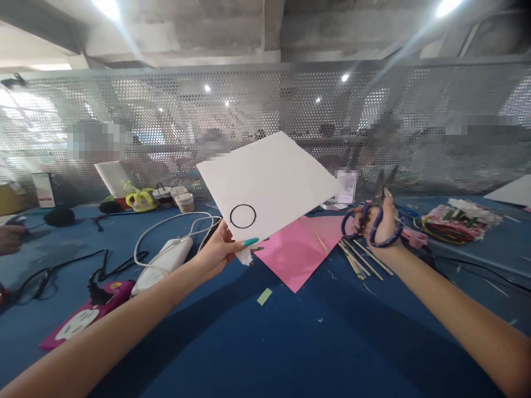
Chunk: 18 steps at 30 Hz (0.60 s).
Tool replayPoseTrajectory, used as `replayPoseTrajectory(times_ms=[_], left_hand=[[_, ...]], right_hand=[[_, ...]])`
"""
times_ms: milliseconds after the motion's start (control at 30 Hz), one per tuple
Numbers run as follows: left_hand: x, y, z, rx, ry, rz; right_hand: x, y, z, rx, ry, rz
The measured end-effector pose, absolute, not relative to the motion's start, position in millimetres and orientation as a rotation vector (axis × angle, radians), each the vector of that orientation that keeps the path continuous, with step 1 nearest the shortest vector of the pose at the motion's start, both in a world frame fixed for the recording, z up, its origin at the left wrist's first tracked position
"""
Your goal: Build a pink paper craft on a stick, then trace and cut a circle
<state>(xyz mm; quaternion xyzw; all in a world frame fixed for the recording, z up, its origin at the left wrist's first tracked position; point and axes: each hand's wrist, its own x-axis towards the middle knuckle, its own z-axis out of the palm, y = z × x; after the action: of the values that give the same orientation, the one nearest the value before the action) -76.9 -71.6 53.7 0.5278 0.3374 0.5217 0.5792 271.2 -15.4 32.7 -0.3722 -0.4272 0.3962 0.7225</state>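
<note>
A white sheet of paper [274, 188], with a black circle [243, 216] drawn near its lower left corner, is raised above the table. My left hand [219, 249] pinches that corner just below the circle, thumb in front. Away to the right, my right hand [384, 226] grips a pair of scissors [372, 218] with dark blue handles. Their blades point up and stand apart from each other, well clear of the paper. Beneath the sheet a pink sheet of paper [292, 260] lies on the blue table [290, 342].
Thin wooden sticks [365, 260] lie below the scissors. Left are a white power strip [164, 265] with cables and a magenta socket block [89, 315]. A green paper scrap [264, 297] lies in front. A perforated metal screen [174, 110] crosses the back; another person's hand [11, 239] is far left.
</note>
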Motion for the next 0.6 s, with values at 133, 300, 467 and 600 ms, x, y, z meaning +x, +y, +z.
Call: replayPoseTrajectory(times_ms=[133, 300, 467, 600], left_hand=[[-74, -73, 53, 1.292, 0.784, 1.337], [-71, -75, 52, 1.306, 0.742, 1.42], [-69, -79, 54, 1.176, 0.666, 1.367], [-68, -78, 55, 1.015, 0.666, 1.455]], right_hand=[[226, -42, 26, -0.755, -1.139, 1.046], [178, -83, 13, -0.691, -1.261, 1.252], [153, -121, 5, -0.685, -1.242, 1.529], [148, -135, 8, -0.749, -1.309, 1.49]])
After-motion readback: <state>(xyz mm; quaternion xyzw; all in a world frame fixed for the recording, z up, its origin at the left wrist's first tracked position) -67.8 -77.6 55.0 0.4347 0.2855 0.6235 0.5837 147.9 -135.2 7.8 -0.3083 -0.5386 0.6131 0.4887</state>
